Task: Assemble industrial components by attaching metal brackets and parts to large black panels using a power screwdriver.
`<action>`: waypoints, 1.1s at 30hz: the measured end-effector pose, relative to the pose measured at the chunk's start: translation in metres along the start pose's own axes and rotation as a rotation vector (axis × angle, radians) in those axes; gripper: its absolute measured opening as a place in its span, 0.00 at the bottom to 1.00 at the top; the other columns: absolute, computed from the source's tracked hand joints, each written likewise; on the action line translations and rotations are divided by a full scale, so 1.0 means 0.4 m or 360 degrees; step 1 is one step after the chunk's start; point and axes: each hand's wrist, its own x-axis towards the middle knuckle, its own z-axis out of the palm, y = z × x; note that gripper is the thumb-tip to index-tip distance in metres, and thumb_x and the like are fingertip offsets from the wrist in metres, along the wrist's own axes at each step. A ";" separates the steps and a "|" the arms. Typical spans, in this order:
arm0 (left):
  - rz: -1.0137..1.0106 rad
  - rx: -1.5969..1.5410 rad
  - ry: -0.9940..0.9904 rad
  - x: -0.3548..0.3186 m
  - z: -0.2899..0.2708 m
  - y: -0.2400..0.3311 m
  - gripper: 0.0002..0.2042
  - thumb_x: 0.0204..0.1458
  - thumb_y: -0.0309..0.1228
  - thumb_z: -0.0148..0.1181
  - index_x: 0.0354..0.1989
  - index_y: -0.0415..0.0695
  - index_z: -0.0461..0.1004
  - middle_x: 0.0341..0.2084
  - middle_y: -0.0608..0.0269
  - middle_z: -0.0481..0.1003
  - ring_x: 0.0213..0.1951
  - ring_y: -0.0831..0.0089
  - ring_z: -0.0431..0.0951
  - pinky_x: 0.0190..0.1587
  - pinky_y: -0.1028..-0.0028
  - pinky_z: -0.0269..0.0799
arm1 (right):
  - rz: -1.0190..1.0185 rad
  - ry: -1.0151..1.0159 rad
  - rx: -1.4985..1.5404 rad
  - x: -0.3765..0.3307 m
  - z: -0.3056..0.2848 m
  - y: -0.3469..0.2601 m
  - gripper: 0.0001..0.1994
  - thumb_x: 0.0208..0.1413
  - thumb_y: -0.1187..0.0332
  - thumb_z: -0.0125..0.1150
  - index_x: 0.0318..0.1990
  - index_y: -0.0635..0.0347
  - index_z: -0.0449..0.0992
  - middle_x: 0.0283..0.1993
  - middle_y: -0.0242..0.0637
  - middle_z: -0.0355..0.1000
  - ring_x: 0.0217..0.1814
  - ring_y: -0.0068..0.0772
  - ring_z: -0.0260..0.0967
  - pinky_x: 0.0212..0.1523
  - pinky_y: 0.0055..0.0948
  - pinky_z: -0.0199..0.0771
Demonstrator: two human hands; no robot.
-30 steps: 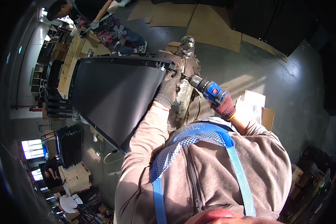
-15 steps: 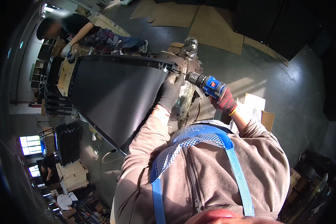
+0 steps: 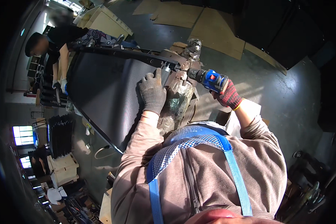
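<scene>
A large black mesh panel in a dark frame lies in front of me, its near corner at a metal bracket. My left hand, in a grey glove, rests flat on the panel beside that bracket, fingers stretched and apart. In my right hand, gloved in red and black, is a blue cordless drill, held level. Its bit points left at the frame's corner; whether the tip touches cannot be made out.
A wrapped support stands under the panel's corner. Across the panel, a co-worker leans over its far left end, holding a tool. Cardboard sheets lie on the floor beyond. A cable hangs below the panel's left edge.
My left hand has moved left, off the frame corner and onto the panel, with its fingers now spread. The drill stays near the corner. The co-worker's hands have come down along the panel's left end.
</scene>
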 end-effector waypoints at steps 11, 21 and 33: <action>0.0078 -0.0113 0.0121 0.001 0.019 -0.016 0.34 0.37 0.33 0.69 0.59 0.53 0.68 0.41 0.56 0.68 0.45 0.55 0.70 0.46 0.59 0.68 | -0.0227 0.0092 0.0057 0.019 0.015 0.014 0.15 0.35 0.76 0.62 0.36 0.59 0.73 0.25 0.38 0.71 0.28 0.39 0.72 0.32 0.32 0.73; 0.0088 -0.0404 0.0082 0.009 0.020 -0.038 0.36 0.34 0.31 0.72 0.58 0.52 0.67 0.43 0.53 0.67 0.45 0.54 0.70 0.46 0.61 0.70 | -0.0561 0.0212 -0.0073 0.044 0.061 0.055 0.13 0.36 0.77 0.57 0.35 0.59 0.75 0.27 0.34 0.72 0.29 0.29 0.72 0.30 0.28 0.72; 0.0123 -0.0519 0.0243 -0.015 0.008 -0.045 0.29 0.42 0.35 0.69 0.56 0.50 0.69 0.41 0.52 0.68 0.44 0.54 0.71 0.46 0.61 0.70 | -0.0440 0.0169 0.0656 0.049 0.092 0.017 0.14 0.35 0.75 0.56 0.35 0.56 0.75 0.25 0.37 0.70 0.28 0.45 0.70 0.31 0.35 0.72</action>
